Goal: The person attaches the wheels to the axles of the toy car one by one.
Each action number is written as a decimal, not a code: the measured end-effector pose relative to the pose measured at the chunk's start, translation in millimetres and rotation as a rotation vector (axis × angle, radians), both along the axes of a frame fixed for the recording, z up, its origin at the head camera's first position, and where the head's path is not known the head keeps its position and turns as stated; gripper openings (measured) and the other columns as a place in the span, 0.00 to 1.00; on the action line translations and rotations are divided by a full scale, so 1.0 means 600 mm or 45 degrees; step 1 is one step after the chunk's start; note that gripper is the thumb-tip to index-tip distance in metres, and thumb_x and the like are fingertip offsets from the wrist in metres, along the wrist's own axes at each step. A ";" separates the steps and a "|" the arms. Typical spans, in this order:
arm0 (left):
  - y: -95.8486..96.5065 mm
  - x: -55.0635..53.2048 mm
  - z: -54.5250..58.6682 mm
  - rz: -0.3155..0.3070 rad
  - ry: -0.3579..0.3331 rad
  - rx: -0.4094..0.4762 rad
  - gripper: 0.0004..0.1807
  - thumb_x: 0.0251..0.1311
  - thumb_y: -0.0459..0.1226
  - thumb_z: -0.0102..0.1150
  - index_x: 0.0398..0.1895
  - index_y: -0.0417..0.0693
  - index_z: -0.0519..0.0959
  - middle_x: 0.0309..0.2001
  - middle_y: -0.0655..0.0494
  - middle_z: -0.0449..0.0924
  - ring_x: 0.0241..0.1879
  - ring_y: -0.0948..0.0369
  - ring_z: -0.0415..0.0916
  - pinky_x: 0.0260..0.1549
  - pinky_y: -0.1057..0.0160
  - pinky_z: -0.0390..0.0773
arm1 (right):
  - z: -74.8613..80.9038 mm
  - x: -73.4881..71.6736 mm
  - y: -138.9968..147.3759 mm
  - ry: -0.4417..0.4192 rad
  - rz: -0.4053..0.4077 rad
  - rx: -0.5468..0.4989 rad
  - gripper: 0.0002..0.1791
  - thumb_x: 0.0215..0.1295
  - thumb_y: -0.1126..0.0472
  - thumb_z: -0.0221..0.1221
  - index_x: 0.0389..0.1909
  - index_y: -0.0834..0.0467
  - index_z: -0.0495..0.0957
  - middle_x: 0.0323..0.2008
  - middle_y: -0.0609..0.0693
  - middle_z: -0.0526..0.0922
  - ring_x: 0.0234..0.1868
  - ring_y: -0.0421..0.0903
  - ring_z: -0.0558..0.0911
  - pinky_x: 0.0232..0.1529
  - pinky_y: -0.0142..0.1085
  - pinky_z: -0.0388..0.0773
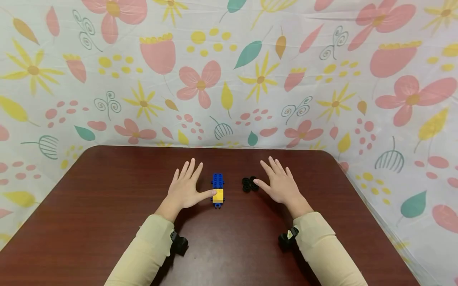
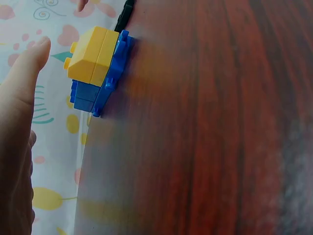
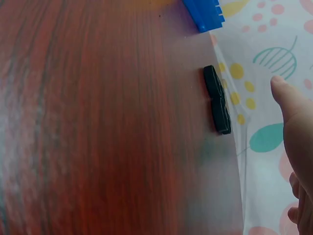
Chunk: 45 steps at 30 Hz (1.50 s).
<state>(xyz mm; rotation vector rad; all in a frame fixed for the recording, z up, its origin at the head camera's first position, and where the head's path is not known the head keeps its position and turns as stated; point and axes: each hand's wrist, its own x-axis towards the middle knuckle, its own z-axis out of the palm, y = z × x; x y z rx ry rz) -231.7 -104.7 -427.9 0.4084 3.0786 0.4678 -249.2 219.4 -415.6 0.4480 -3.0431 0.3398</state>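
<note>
brick toy (image 1: 219, 192): long axis fore-aft, yellow half nearer

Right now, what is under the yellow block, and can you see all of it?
Under the yellow block is a blue base; its side shows in the left wrist view. The base's top directly beneath the block is covered, so I cannot describe it.

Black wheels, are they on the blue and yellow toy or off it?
Off: in the head view, the black wheels lie clustered on the table, apart from the toy.
</note>
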 end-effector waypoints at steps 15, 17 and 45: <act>0.016 0.000 0.000 -0.046 -0.018 0.010 0.63 0.39 0.80 0.42 0.76 0.61 0.37 0.77 0.56 0.28 0.76 0.52 0.31 0.72 0.44 0.37 | -0.010 0.003 -0.012 -0.009 0.005 -0.055 0.44 0.64 0.30 0.44 0.74 0.49 0.49 0.76 0.55 0.44 0.76 0.55 0.43 0.70 0.61 0.45; 0.018 0.001 0.001 -0.053 -0.030 0.021 0.64 0.39 0.80 0.44 0.76 0.60 0.36 0.77 0.56 0.29 0.76 0.53 0.32 0.72 0.45 0.37 | -0.011 0.003 -0.015 -0.011 0.009 -0.070 0.44 0.64 0.31 0.45 0.74 0.50 0.50 0.75 0.56 0.44 0.76 0.56 0.44 0.69 0.62 0.45; 0.056 -0.009 -0.006 -0.159 -0.149 0.313 0.68 0.33 0.66 0.69 0.76 0.54 0.44 0.76 0.52 0.43 0.74 0.49 0.45 0.68 0.41 0.54 | -0.031 -0.002 -0.069 -0.150 -0.047 -0.244 0.43 0.58 0.38 0.60 0.69 0.56 0.62 0.72 0.58 0.55 0.70 0.60 0.61 0.63 0.61 0.61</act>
